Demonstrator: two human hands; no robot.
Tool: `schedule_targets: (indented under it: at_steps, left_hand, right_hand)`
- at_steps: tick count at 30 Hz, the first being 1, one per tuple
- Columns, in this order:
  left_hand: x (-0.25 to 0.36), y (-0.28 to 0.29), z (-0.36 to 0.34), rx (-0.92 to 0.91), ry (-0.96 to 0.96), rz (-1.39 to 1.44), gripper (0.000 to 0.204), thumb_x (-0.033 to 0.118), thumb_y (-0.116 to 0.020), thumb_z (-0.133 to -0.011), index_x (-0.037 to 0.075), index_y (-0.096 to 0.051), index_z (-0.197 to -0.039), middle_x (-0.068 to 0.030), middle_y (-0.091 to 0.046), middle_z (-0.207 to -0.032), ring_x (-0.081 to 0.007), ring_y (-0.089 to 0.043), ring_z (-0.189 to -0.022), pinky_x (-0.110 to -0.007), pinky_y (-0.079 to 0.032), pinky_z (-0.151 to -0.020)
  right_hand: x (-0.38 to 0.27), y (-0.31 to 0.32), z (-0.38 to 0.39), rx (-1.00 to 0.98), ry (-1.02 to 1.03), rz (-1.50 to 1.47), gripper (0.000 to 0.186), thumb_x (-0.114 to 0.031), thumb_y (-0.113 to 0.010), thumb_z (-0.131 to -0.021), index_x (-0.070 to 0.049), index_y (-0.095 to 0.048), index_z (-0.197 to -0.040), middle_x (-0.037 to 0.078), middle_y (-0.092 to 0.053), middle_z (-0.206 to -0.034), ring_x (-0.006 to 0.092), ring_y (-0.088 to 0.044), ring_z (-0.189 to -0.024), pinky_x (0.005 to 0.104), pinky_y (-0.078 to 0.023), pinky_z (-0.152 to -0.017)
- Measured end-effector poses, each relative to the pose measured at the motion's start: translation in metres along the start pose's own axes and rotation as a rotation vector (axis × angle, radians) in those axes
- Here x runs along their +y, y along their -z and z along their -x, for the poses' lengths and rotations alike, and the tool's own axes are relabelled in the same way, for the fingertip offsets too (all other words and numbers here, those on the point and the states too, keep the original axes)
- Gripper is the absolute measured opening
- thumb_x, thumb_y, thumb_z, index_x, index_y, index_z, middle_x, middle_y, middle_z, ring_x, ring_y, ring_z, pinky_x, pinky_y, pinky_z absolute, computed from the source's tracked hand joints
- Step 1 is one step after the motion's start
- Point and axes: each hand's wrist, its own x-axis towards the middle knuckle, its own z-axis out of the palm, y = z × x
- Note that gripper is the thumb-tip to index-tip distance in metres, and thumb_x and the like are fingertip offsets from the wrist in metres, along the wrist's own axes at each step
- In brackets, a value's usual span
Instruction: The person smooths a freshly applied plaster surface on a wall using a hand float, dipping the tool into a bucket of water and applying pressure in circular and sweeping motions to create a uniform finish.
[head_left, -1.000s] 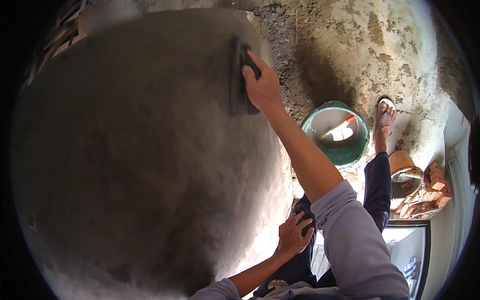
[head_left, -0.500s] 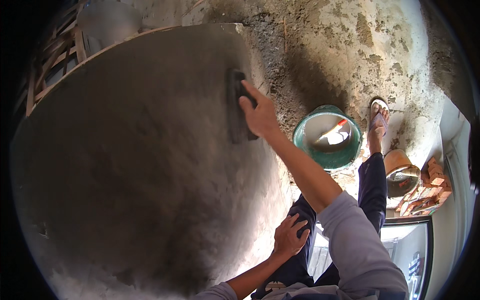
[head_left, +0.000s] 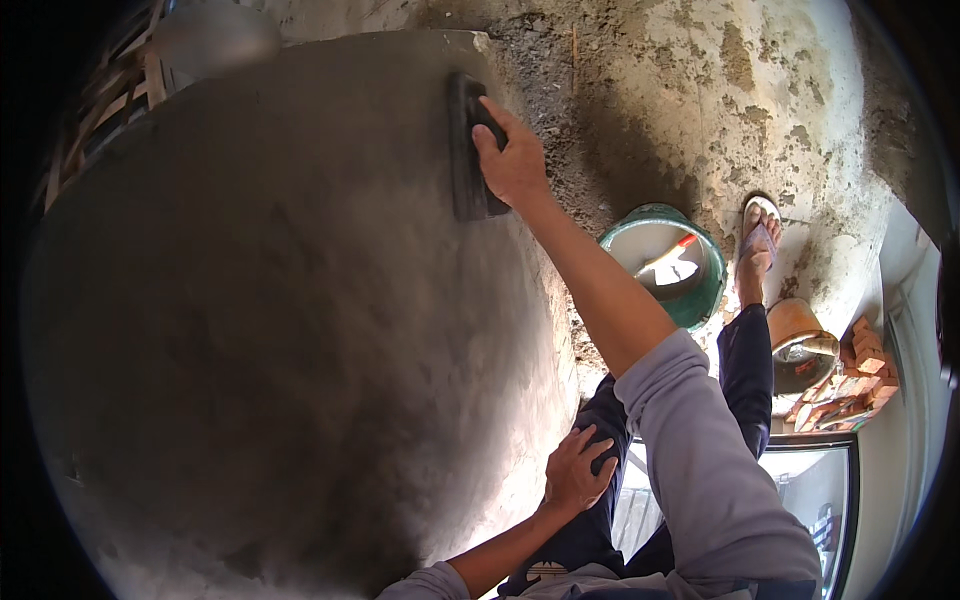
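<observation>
My right hand (head_left: 516, 163) is closed around a dark plastering float (head_left: 465, 150), whose long flat face lies against the grey plastered wall (head_left: 300, 260). The float is close to the wall's right edge, near its upper right corner. Its handle is mostly covered by my fingers. Lower down, my left hand (head_left: 578, 470) rests on the knee of my dark trousers, fingers spread, holding nothing.
A green tub (head_left: 712, 285) of greyish water, with a red-handled tool (head_left: 672, 252) in it, stands right of my forearm. Past my sandalled foot (head_left: 758, 240) are an orange bucket (head_left: 793, 320) and stacked bricks (head_left: 868, 350). Rubble (head_left: 540, 80) borders the wall. Wooden slats (head_left: 95, 120) stand far left.
My right hand and the float have moved up along the wall, toward its upper right corner. The left hand stays on my knee.
</observation>
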Motion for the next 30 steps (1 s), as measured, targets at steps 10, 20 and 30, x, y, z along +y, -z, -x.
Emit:
schedule_targets:
  at_steps: [10,20,30]
  left_hand:
    - [-0.001,-0.001,0.001,0.015,-0.010,-0.020,0.039,0.040,-0.076,-0.086,0.019,-0.076,-0.118,-0.0164,-0.062,-0.141,-0.0389,-0.055,-0.133,-0.049,-0.044,-0.111]
    - [0.002,-0.004,0.002,0.041,-0.019,-0.017,0.038,0.036,-0.077,-0.085,0.017,-0.076,-0.118,-0.0160,-0.062,-0.141,-0.0390,-0.056,-0.132,-0.048,-0.045,-0.110]
    - [0.002,-0.010,0.005,0.052,0.013,0.006,0.035,0.037,-0.075,-0.086,0.017,-0.077,-0.115,-0.0171,-0.062,-0.141,-0.0400,-0.056,-0.132,-0.049,-0.044,-0.110]
  right_hand:
    - [-0.006,0.002,-0.011,0.002,-0.031,-0.006,0.049,-0.029,-0.062,-0.097,-0.010,-0.061,-0.142,0.023,-0.062,-0.140,0.0402,-0.058,-0.131,0.0413,-0.045,-0.111]
    - [-0.011,0.003,-0.008,-0.048,-0.032,-0.025,0.050,-0.019,-0.063,-0.096,-0.003,-0.058,-0.142,0.025,-0.062,-0.138,0.0390,-0.056,-0.134,0.0428,-0.042,-0.113]
    - [-0.016,-0.002,0.073,-0.090,0.127,-0.027,0.048,-0.023,-0.060,-0.099,-0.004,-0.058,-0.143,0.024,-0.064,-0.136,0.0399,-0.060,-0.128,0.0413,-0.046,-0.108]
